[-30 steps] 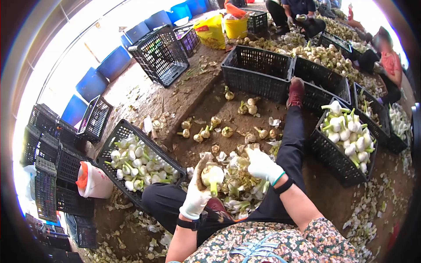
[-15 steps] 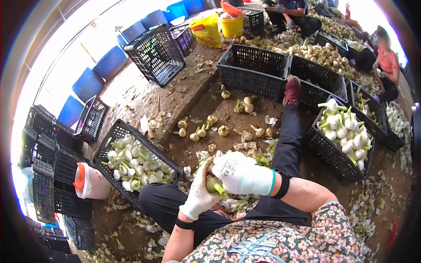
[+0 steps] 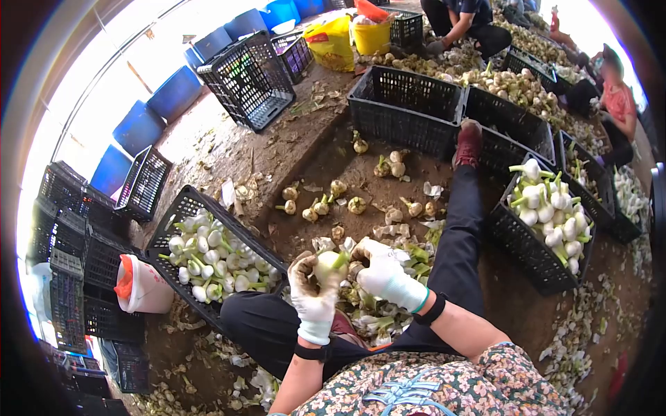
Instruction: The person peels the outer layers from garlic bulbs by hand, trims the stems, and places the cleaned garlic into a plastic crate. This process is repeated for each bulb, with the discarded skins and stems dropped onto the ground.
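My left hand (image 3: pixel 312 295), in a white glove soiled at the fingers, is wrapped round a pale garlic bulb (image 3: pixel 325 265) with a short green stem. Close by on the right, my right hand (image 3: pixel 385 272), also gloved, has its fingers curled in; whatever they may hold is hidden. Between my legs, beneath both hands, lies a heap of peeled skins and leaves (image 3: pixel 380 315). On the soil ahead sit several unpeeled garlic bulbs (image 3: pixel 356 204) with roots and brown skins.
Clean white garlic fills a black crate (image 3: pixel 182 239) at left and another crate (image 3: pixel 534 244) at right. Black crates (image 3: pixel 402 125) stand beyond my foot. A white bucket (image 3: pixel 154 295) is far left. Other people (image 3: pixel 472 28) sit near garlic piles at the back.
My hands have moved apart slightly, and the bulb in my left hand now shows upright, stem to the upper right. My right hand has drawn back off it. A person at the back leans forward.
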A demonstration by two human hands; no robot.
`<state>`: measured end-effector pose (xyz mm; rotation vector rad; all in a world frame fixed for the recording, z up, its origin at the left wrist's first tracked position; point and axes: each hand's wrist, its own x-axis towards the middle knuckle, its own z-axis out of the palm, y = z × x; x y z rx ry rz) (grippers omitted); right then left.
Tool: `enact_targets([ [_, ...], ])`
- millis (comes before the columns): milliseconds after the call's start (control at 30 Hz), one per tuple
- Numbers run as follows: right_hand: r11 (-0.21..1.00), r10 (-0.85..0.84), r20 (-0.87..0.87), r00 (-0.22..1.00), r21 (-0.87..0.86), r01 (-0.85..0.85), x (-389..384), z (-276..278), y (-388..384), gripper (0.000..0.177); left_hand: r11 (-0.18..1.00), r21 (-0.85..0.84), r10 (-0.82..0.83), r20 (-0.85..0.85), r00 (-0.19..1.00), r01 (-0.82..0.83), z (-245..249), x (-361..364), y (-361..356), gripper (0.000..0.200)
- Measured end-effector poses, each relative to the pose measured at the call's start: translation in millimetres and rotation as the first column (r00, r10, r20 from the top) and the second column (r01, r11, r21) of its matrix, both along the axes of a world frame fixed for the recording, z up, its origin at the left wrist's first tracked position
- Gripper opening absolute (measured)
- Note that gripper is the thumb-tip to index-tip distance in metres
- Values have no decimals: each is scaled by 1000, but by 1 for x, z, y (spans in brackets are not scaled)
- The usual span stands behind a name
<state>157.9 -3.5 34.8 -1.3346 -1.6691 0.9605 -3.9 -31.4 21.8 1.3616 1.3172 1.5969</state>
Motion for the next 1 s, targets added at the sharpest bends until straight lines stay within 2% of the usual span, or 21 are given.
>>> enact_targets([
  [67, 993, 2, -127, 992, -116, -17, -5, 0, -2, 26, 1000, 10, -24, 9, 1000, 24, 8, 8, -1, 45],
  [100, 998, -59, -85, 995, -34, 56, -9, 3, -4, 13, 1000, 9, 22, 32, 999, -22, 8, 10, 0, 42],
  [200, 988, -41, -210, 977, -151, 9, -12, 7, -6, 14, 997, -10, 73, 149, 986, -72, 7, 13, 4, 35],
  [267, 994, -73, -104, 992, -83, 64, -12, -12, -1, 14, 978, -201, 19, 371, 929, 61, 0, 1, 6, 27],
  [300, 994, -110, -28, 994, 9, 110, -8, -17, 6, 14, 990, -125, 0, 473, 881, 67, 4, 3, 7, 27],
  [333, 984, -151, 46, 987, 106, 145, -3, -21, 13, 14, 975, -164, -31, 565, 825, 149, 3, -4, 5, 29],
  [400, 974, -217, 71, 974, 88, 210, 9, -35, 23, 18, 956, -136, -88, 715, 694, 261, 8, -7, 10, 33],
  [433, 969, -237, 124, 964, 105, 225, 14, -50, 30, 19, 955, -144, -81, 714, 695, 260, 7, -8, 13, 33],
  [533, 969, -240, 266, 934, 124, 214, 31, -83, 38, 23, 928, -54, -93, 924, 371, 368, 2, -12, 22, 36],
  [567, 998, 18, 442, 897, -69, 14, 35, -92, 37, 27, 912, -26, -84, 965, 248, 410, 3, -14, 26, 35],
  [600, 945, 293, 549, 783, -292, -148, 37, -101, 38, 32, 894, 6, -68, 990, 122, 447, 5, -18, 30, 34],
  [633, 839, 535, 579, 615, -452, -304, 38, -107, 44, 30, 911, -103, 0, 969, 249, 400, 0, -26, 36, 32],
  [667, 680, 733, 551, 398, -608, -410, 38, -115, 51, 29, 919, -162, 112, 982, 154, 360, 0, -40, 45, 34],
  [700, 804, 592, 649, 477, -518, -294, 41, -131, 61, 25, 964, -99, 90, 995, 47, 248, -2, -59, 55, 32],
  [733, 862, 458, 559, 692, -471, -190, 43, -143, 82, 32, 980, 69, -64, 997, -30, 185, 5, -78, 70, 43],
  [767, 936, 240, 575, 782, -352, -29, 41, -167, 107, 39, 999, 17, -21, 993, 113, 44, 25, -97, 77, 61],
  [800, 961, 7, 556, 831, -234, 149, 38, -189, 133, 47, 949, 300, -312, 937, 160, 94, 38, -114, 85, 79],
  [833, 949, -108, 515, 850, -203, 243, 33, -195, 158, 53, 938, 318, -332, 938, 101, 138, 50, -130, 85, 79],
  [867, 925, -223, 466, 856, -175, 336, 26, -198, 184, 60, 986, 148, -131, 972, 197, -75, 56, -127, 88, 74],
  [933, 888, -195, 403, 894, -314, 336, 12, -208, 228, 60, 956, 276, -294, 895, 335, 101, 49, -106, 103, 62],
  [1000, 859, -215, 314, 925, -390, 332, -1, -242, 254, 44, 995, 13, -61, 858, 511, 98, 22, -86, 104, 45],
])
